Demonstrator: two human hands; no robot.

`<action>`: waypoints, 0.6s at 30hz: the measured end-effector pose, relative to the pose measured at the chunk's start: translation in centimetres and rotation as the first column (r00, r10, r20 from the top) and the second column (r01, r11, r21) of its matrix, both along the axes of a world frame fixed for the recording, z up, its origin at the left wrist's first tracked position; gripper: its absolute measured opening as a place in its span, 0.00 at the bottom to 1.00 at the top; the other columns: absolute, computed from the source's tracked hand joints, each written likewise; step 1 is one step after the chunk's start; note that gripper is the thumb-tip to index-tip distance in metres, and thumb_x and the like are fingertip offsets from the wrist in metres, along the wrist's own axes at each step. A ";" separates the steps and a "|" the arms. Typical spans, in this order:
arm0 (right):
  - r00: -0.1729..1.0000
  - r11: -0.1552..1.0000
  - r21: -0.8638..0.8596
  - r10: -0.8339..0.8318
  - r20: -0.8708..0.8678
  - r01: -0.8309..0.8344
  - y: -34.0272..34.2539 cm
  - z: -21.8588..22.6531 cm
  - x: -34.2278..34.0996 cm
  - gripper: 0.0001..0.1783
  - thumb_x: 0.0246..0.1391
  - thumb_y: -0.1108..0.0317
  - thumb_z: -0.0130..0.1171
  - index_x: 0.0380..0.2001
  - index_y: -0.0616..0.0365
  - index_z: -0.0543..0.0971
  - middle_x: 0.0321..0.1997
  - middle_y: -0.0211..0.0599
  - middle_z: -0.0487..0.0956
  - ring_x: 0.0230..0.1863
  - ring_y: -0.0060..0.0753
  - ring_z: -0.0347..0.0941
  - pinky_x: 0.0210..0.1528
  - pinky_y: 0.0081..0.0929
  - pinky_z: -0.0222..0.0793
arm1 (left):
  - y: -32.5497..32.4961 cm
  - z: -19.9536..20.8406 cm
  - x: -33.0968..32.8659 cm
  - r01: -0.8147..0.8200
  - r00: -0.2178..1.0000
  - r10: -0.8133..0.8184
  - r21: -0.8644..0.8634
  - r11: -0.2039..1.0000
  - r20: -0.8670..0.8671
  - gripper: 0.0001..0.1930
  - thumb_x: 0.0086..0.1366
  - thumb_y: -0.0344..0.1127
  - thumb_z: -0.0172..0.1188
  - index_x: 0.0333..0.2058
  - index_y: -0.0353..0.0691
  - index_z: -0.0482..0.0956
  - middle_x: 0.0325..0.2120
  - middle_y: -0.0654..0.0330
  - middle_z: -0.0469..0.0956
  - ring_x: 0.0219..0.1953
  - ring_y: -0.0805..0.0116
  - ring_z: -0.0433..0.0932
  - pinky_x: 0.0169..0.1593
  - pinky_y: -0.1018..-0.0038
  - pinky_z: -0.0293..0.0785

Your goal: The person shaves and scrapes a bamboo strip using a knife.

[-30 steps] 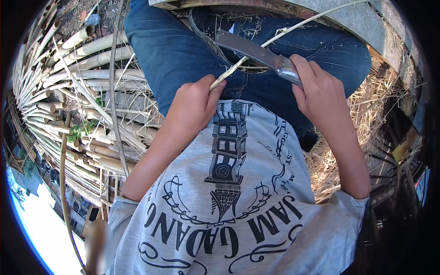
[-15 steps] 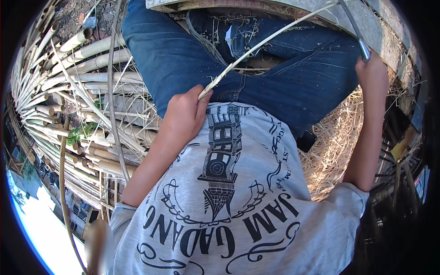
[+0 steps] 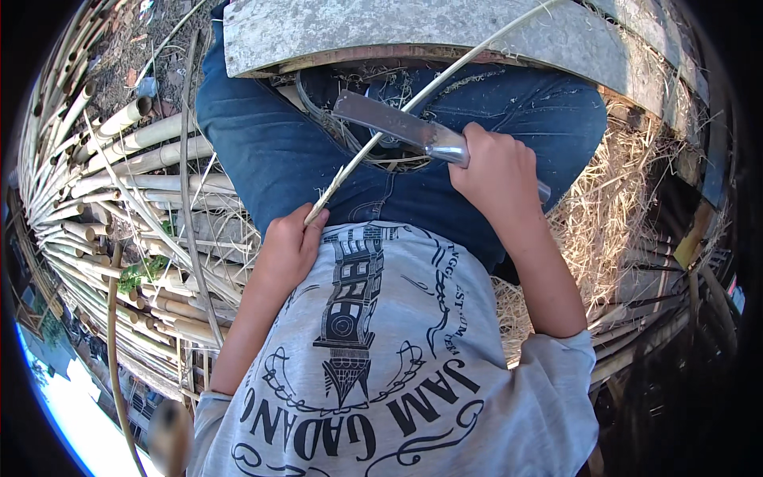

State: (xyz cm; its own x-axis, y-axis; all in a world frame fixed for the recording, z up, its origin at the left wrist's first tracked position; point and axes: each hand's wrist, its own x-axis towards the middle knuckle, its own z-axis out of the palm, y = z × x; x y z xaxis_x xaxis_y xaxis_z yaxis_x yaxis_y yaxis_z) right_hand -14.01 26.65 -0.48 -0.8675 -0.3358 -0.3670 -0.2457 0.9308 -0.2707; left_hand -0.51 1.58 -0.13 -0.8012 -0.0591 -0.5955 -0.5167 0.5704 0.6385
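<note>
My left hand (image 3: 292,248) is closed round the near end of a long, pale bamboo strip (image 3: 439,78), close to my shirt. From there the strip slants up and away to the right, over my lap, to the board in front of me. Its near part looks split and frayed. My right hand (image 3: 499,171) grips the shiny metal handle of a broad-bladed knife (image 3: 383,119). The blade points left and crosses the strip above my lap; whether the two touch, I cannot tell.
A weathered, curved wooden board (image 3: 342,33) lies across the far side of my legs. Many cut bamboo poles (image 3: 163,155) are stacked at the left, with a thin grey stick (image 3: 187,183) over them. Straw-like shavings (image 3: 600,226) cover the ground at the right.
My right hand has brought the knife from the far right in over my lap, to the strip. My left hand and the strip's near end have shifted slightly left and nearer.
</note>
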 end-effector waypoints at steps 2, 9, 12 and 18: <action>0.997 0.997 0.059 0.050 -0.061 -0.047 0.3 -1.0 -1.4 0.11 0.43 0.64 0.65 0.25 0.60 0.78 0.24 0.48 0.81 0.28 0.55 0.80 0.33 0.45 0.77 | 0.0 0.1 0.3 -0.009 1.000 0.009 -0.023 1.000 0.006 0.12 0.69 0.34 0.55 0.29 0.30 0.74 0.18 0.39 0.72 0.24 0.37 0.73 0.26 0.57 0.66; 0.883 0.797 0.395 -0.349 -0.314 0.456 14.1 0.6 -11.9 0.18 0.54 0.56 0.58 0.34 0.64 0.81 0.33 0.58 0.81 0.39 0.61 0.79 0.43 0.49 0.74 | -1.4 -0.6 2.0 0.002 0.997 -0.001 -0.018 1.000 0.073 0.13 0.70 0.35 0.54 0.30 0.29 0.74 0.19 0.39 0.72 0.23 0.40 0.72 0.27 0.60 0.67; 0.869 0.821 0.324 -0.364 -0.335 0.470 13.0 2.1 -11.0 0.17 0.53 0.57 0.58 0.30 0.63 0.80 0.29 0.56 0.81 0.36 0.60 0.79 0.40 0.47 0.73 | -1.8 -0.5 2.0 -0.016 0.996 0.013 0.032 0.999 0.087 0.14 0.70 0.35 0.54 0.29 0.29 0.73 0.18 0.41 0.72 0.20 0.48 0.69 0.28 0.62 0.67; 0.942 0.946 -0.087 -0.320 -0.103 0.312 4.7 0.8 -5.8 0.13 0.45 0.60 0.64 0.29 0.60 0.80 0.24 0.54 0.79 0.32 0.59 0.78 0.36 0.48 0.73 | -2.5 -1.9 1.6 -0.009 0.989 -0.010 0.130 0.991 0.145 0.19 0.71 0.39 0.53 0.26 0.28 0.72 0.14 0.51 0.67 0.19 0.69 0.61 0.27 0.66 0.64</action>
